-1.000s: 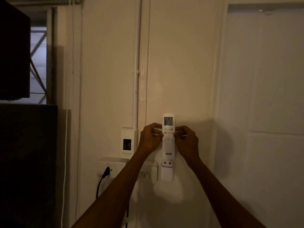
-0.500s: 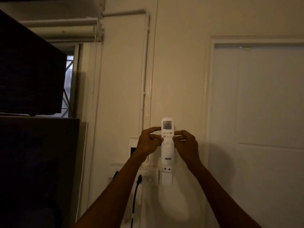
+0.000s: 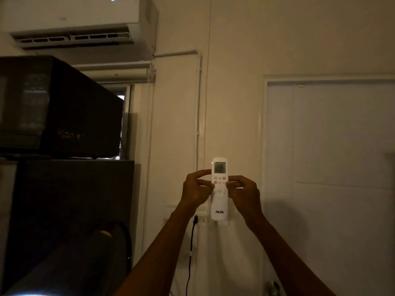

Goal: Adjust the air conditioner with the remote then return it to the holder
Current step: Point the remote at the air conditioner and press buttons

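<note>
You hold the white remote [image 3: 219, 189] upright in front of the wall, screen end up, with the AUX lettering near its lower end. Your left hand [image 3: 196, 192] grips its left edge, fingers curled onto the side and the thumb lying over the button area. Your right hand [image 3: 243, 192] pinches the right edge at the same height, fingertips touching the casing beside the round button pad. The remote's bottom end sits right at the top of the white holder [image 3: 221, 223], which is fixed to the wall just below it; whether the end is inside the holder cannot be told. The air conditioner [image 3: 81, 20] hangs high up and well to the left of the remote. A black cable [image 3: 190, 248] drops down just left of the holder.
</note>
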Demonstrator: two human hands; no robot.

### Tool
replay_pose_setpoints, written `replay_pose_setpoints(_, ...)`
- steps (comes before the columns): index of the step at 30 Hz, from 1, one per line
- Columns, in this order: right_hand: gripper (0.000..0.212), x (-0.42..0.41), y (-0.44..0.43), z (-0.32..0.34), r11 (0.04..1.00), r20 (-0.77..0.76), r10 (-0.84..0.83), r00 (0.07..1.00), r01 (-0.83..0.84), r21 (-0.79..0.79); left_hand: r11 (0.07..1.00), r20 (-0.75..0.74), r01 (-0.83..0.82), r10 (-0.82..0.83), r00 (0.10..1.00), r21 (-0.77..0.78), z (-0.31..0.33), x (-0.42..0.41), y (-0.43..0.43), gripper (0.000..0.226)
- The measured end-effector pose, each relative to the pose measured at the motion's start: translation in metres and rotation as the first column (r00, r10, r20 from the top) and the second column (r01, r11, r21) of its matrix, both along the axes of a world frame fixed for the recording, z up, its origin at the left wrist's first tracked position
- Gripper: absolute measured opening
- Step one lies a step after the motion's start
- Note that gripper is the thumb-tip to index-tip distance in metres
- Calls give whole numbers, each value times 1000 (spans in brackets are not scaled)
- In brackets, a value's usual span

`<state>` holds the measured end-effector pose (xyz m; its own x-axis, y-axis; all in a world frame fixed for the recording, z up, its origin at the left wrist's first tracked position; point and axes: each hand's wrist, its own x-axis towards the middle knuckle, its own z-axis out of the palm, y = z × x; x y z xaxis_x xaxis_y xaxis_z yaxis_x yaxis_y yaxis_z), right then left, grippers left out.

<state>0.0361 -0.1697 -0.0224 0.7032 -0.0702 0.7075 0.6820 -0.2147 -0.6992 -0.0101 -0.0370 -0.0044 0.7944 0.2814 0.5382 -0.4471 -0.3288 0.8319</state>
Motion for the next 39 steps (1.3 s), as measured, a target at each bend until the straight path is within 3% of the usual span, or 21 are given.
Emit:
replay_pose_setpoints(10,12,-106,23,24,1000,116,-23,993,20,24,989,-8,-127,128,992,79,38,-101,10,47)
replay_pose_setpoints(23,15,-224,73,67,998,103,4,995,-11,64,998,35,-4,2,999,70,79,-227,72,48)
replay_pose_setpoints(39,21,-386,172,56,992,62,95,994,-100,75,997,116,3,-11,993,73,62,-388,169,49)
